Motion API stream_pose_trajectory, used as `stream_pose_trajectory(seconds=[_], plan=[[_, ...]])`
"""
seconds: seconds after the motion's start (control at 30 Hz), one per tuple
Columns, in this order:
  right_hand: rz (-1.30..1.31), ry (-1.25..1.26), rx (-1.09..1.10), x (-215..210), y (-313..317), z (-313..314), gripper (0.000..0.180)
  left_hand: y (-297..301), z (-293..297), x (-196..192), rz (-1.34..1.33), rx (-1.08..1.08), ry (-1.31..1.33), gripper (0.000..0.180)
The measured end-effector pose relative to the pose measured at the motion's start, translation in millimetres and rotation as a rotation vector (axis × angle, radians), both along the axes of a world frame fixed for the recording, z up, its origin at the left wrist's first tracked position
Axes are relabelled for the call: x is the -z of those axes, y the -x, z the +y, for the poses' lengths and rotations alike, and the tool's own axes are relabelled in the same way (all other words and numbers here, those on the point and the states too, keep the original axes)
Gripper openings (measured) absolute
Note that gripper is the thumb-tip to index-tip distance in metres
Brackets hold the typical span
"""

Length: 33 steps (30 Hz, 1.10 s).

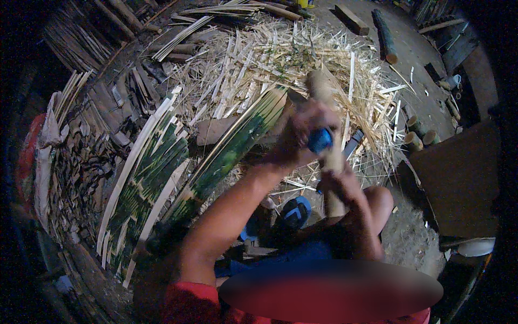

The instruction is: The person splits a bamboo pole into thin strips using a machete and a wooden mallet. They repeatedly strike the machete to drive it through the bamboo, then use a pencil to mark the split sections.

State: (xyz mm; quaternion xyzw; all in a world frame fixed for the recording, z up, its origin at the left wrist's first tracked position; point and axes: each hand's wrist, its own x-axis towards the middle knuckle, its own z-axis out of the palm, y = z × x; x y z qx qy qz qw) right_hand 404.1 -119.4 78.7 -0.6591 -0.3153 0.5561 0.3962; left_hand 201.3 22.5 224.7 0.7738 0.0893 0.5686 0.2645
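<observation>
Closing around a blue-ended thing (319,141), the left hand (314,117) sits over a pale pole (333,161), its fingers curled; blur hides what the rest of the held thing is. Nearer the body, the right hand (342,184) lies bent against the same pole, and whether it grips it firmly I cannot tell. The pole runs upright through the view, in front of the person and beside a bare knee (380,206). To the left, a long green slatted piece (232,146) slants up toward the left hand, with a bundle of green and pale strips (154,167) farther left. Beyond the hands, a broad heap of pale shavings (243,81) covers the floor (418,232). A dark log (383,35) lies at upper right.
</observation>
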Motion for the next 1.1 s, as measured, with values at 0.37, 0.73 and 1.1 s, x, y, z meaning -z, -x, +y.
stream_pose_trajectory(seconds=[0.37, 0.73, 1.1], plan=[[-1.030, -0.209, -0.282, -93.9, -61.7, 174.5, 0.066, 45.0, 57.7, -40.5, -0.150, -0.061, 0.326, 0.010], [-0.256, -0.421, -0.069, -67.3, -30.7, 150.5, 0.075, 143.5, 6.6, -14.1, -0.065, -0.187, 0.516, 0.012], [0.248, -0.127, -0.750, 84.3, 235.0, 56.8, 0.109, 227.4, -8.4, 5.9, 0.024, -0.556, 0.687, 0.008]])
